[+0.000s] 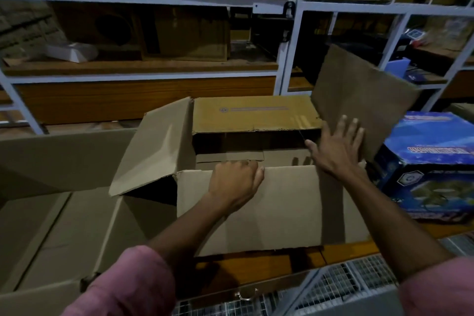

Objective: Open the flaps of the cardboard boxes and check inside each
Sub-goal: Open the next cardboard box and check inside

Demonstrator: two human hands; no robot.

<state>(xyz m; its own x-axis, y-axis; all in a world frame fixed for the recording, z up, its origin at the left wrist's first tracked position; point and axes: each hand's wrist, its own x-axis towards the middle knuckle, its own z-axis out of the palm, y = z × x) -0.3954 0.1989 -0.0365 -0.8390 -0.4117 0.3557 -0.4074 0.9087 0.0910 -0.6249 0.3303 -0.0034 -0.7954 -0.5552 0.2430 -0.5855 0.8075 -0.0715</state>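
A brown cardboard box [256, 120] stands in front of me with all its flaps spread apart. My left hand [236, 182] curls over the top edge of the near flap [282, 208], which hangs towards me. My right hand [338, 146] lies flat, fingers spread, against the right flap [359, 92], which stands tilted outwards. The left flap [156, 146] leans out to the left. The far flap, yellowish with a printed line, lies back. Inside, the box is dark and I see only its brown bottom flaps. A second, larger cardboard box [51, 226] stands at the left, its flaps up.
A blue printed carton [431, 161] stands close on the right, touching the right flap. White metal shelving [287, 59] with more cardboard boxes rises behind. A wooden surface [256, 267] and wire mesh [346, 282] lie below the box.
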